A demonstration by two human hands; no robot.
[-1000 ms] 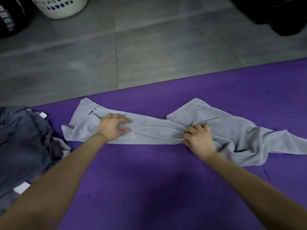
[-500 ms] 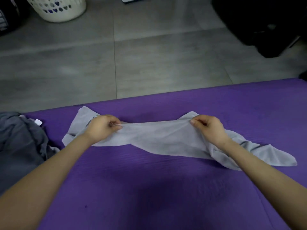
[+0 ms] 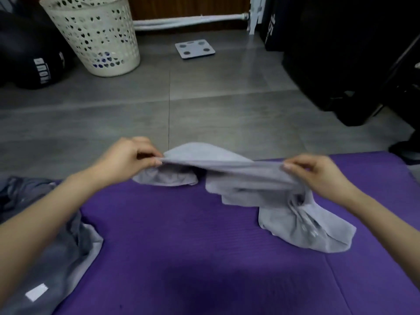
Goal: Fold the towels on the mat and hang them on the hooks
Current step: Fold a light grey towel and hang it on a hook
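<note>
1. Purple foam mat point(image 3: 204, 258) fills the near ground, its ribbed surface running out to both sides.
2. At the mat's near left, a dark grey towel point(image 3: 56, 251) lies crumpled, partly under the left forearm, with a white label point(image 3: 36, 293) showing on its near corner.
3. A light grey towel point(image 3: 238, 173) is held up off the mat between the two hands, its top edge stretched from one to the other. Its right part droops under the right wrist into a bunched heap that rests on the mat. Its left end hangs folded below the left hand, near the mat's far edge.
4. The left hand point(image 3: 127, 160) pinches the towel's top edge between thumb and forefinger, the other fingers point(image 3: 141, 142) curled in above it.
5. The right hand point(image 3: 318, 176) grips the same edge with bent fingertips point(image 3: 293, 165), knuckles up, cloth gathered beneath the palm.
6. Beyond the mat lies grey tiled floor point(image 3: 227, 105).
7. Farther back, a cream perforated laundry basket point(image 3: 95, 37) stands at the left beside a black bag point(image 3: 27, 53).
8. A white bathroom scale point(image 3: 194, 48) lies flat near the wall, and a white pipe point(image 3: 188, 20) runs along the wall's foot.
</note>
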